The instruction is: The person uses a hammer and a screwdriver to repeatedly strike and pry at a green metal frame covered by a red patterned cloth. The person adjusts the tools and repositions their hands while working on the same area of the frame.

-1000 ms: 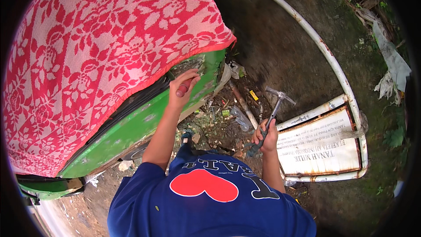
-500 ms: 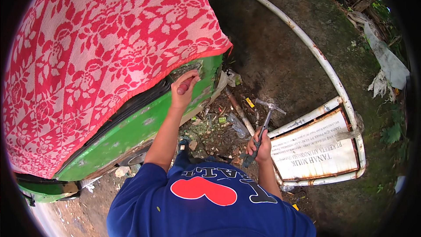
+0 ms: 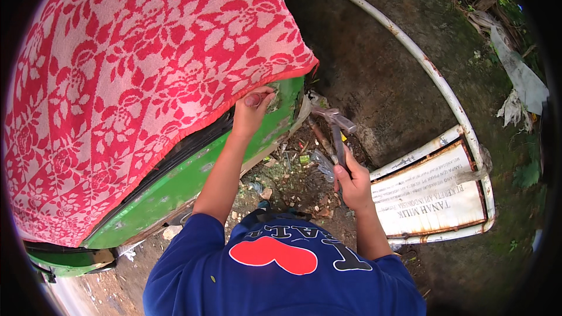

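Note:
My left hand (image 3: 250,116) is closed around the rounded, reddish-brown handle (image 3: 253,100) of a tool, at the far corner of a green car body (image 3: 202,171). The tool's working end is hidden by my fingers, so its kind does not show. Beside it the green paint is scraped and patchy. My right hand (image 3: 353,185) grips a hammer (image 3: 338,136) by its dark handle, lower and to the right. The hammer's metal head is raised, blurred and apart from the left-hand tool. A red and pink flowered cloth (image 3: 146,58) drapes over the car, its edge close to my left wrist.
A rusty white metal sign (image 3: 433,196) on a curved white pipe (image 3: 404,38) lies to the right of my right hand. Stones, plastic scraps and litter (image 3: 266,184) cover the ground between car and sign. Torn grey sheeting (image 3: 520,76) lies at the far right.
My right hand has lifted the hammer, its head swinging up and left toward the car. My left hand has shifted slightly to the right, still holding its tool. The view has moved a little.

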A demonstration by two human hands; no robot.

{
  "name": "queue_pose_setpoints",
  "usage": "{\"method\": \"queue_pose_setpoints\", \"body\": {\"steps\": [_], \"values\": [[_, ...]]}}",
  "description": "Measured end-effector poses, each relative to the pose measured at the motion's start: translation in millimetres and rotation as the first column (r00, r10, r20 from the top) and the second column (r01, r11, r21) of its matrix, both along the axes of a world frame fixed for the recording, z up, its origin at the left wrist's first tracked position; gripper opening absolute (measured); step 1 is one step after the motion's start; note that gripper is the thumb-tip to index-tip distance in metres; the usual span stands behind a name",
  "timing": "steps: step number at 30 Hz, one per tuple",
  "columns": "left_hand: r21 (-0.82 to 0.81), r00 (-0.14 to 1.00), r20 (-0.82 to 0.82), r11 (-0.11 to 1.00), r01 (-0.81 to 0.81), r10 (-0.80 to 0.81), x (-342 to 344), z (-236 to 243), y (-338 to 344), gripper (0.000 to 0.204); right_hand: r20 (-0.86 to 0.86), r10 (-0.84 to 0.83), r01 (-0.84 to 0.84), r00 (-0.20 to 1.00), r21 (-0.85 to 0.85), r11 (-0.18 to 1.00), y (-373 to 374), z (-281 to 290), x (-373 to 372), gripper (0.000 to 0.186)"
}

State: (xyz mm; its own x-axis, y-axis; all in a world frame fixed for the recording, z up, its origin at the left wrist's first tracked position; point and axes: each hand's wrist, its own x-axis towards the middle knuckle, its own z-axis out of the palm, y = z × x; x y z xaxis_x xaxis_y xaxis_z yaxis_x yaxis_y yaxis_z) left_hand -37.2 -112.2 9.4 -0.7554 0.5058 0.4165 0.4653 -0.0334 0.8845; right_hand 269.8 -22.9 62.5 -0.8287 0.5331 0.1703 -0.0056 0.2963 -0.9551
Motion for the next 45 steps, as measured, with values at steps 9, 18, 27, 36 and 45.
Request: {"method": "queue_pose_setpoints", "body": {"steps": [9, 18, 27, 36, 45], "values": [[-0.032, 0.971, -0.200, 0.992, 0.124, -0.128, -6.9, 10.2, -12.8, 0.017, -0.096, 0.276, -0.183, 0.956, 0.536, 0.824, -50.9, 57.7, -58.2, 0.057], [0.070, 0.966, -0.175, 0.976, 0.206, -0.192, -16.6, 4.1, -11.9, 0.017, -0.244, 0.182, 0.016, 0.953, 0.637, 0.771, -78.2, 38.6, -63.1, 0.060], [-0.005, 0.959, -0.176, 0.974, 0.226, -0.224, -21.3, 9.1, -14.7, 0.015, -0.035, 0.090, -0.036, 0.995, 0.731, 0.681, -98.0, 35.0, -63.2, 0.068], [0.016, 0.978, -0.088, 0.981, 0.193, -0.191, -23.1, 2.5, -14.8, 0.016, -0.050, 0.038, 0.002, 0.998, 0.638, 0.770, -99.2, 30.4, -55.4, 0.067], [0.030, 0.976, -0.124, 0.983, 0.182, -0.177, -22.0, -7.2, -14.7, 0.017, -0.070, 0.046, 0.000, 0.996, 0.551, 0.835, -87.6, 20.8, -57.3, 0.061]]}}
